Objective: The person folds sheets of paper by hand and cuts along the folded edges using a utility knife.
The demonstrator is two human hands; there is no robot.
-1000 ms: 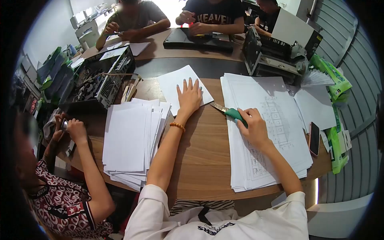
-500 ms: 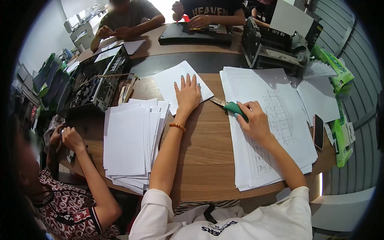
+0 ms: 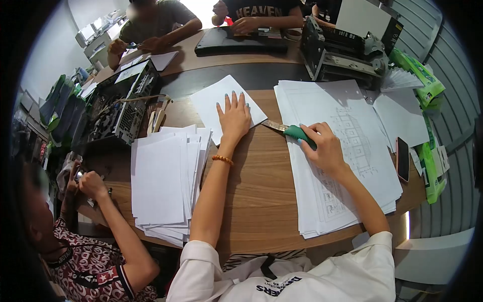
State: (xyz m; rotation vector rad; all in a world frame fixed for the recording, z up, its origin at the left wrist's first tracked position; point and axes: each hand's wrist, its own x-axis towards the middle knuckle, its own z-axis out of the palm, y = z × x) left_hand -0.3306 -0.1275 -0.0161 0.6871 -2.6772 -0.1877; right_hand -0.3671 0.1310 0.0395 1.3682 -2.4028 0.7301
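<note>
My left hand [image 3: 235,121] lies flat, fingers spread, on a white sheet of paper [image 3: 209,103] turned at an angle on the table. The sheet looks folded, though its layers are hard to make out. My right hand [image 3: 323,147] is wrapped round the green handle of a knife [image 3: 301,136]. The knife's flat, stained metal blade points left, and its tip meets the right corner of the white sheet. Whether the tip sits between layers cannot be seen. Under my right hand and forearm is a stack of large printed drawings [image 3: 347,100].
Plain white paper [image 3: 158,176] is stacked left of my forearm. An opened computer case [image 3: 123,110] stands behind it. At right are a phone [image 3: 402,159], green packets [image 3: 417,75] and a metal machine frame [image 3: 347,60]. A co-worker's hand [image 3: 93,185] is at left; others sit opposite.
The view has shifted slightly. My right hand and the knife have moved a little to the right relative to the sheet. My left hand stays flat on the paper.
</note>
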